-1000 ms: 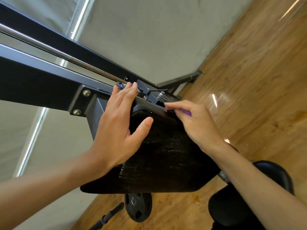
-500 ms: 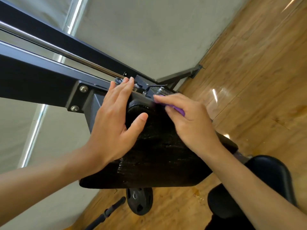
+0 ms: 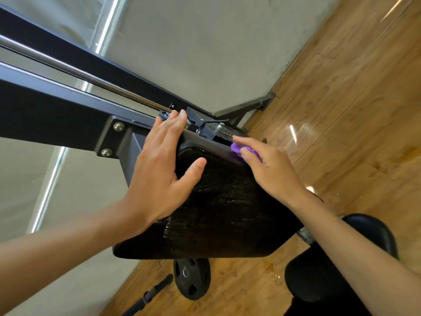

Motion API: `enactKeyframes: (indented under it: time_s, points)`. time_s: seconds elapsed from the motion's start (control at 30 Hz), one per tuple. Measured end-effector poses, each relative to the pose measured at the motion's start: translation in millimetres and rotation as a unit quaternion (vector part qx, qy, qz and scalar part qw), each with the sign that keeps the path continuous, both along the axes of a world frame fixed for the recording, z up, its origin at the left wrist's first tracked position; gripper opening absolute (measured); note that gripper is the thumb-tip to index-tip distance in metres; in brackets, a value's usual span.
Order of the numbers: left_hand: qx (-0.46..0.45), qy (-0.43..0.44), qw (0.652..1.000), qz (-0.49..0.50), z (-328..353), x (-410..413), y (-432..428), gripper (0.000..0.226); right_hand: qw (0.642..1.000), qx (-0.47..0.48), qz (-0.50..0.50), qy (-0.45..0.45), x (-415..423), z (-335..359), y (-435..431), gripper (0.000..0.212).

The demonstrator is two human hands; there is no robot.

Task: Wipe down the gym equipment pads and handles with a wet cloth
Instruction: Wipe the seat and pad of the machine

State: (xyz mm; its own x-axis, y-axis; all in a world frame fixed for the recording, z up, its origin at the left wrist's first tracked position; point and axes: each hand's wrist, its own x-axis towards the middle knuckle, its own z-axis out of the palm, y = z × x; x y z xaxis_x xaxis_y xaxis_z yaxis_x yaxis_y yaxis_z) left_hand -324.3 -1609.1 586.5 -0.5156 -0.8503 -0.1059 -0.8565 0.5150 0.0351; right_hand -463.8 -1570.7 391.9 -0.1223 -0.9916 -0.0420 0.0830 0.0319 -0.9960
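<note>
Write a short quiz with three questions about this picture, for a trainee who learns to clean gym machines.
1. True or false: the left hand lies on the black pad with straight fingers and holds nothing.
2. Where does the right hand hold the purple cloth? A: at the pad's upper edge. B: at the pad's lower edge. C: away from the pad.
3. Which black round thing lies on the wooden floor below the pad?
Key: 1 true; 2 A; 3 the weight plate.
</note>
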Motion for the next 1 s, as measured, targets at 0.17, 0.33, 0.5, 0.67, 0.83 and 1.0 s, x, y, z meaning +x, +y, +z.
enactKeyframes:
  time_s: [0.17, 0.33, 0.5, 0.67, 0.83, 1.0]
  points:
    - [-0.025, -0.034, 0.998, -0.039, 4.2, -1.1, -4.8, 0.080, 0.991, 0.077, 0.024, -0.108, -0.8, -12.0, 7.5, 0.034]
    - [-0.078, -0.172, 0.976, -0.111, 11.2, -14.8, -3.0, 0.084, 0.989, 0.098, 0.030, -0.107, -7.2, -7.1, 4.6, 0.044]
    - [-0.085, -0.346, 0.898, -0.259, 0.1, -52.4, -21.5, 0.075, 0.995, 0.055, 0.038, -0.072, -10.0, -9.6, 5.3, 0.024]
    - [-0.064, -0.403, 0.870, -0.275, -5.8, -60.2, -24.7, 0.085, 0.996, 0.048, 0.035, -0.071, -11.8, -29.8, 11.6, 0.027]
    - [-0.063, -0.395, 0.874, -0.275, -5.1, -58.5, -27.0, 0.091, 0.971, 0.227, 0.018, -0.077, -29.3, -120.2, 60.8, 0.033]
    - [-0.069, -0.365, 0.888, -0.270, -7.1, -56.5, -24.0, 0.089, 0.978, 0.181, -0.024, -0.102, -16.9, -115.7, 52.5, 0.030]
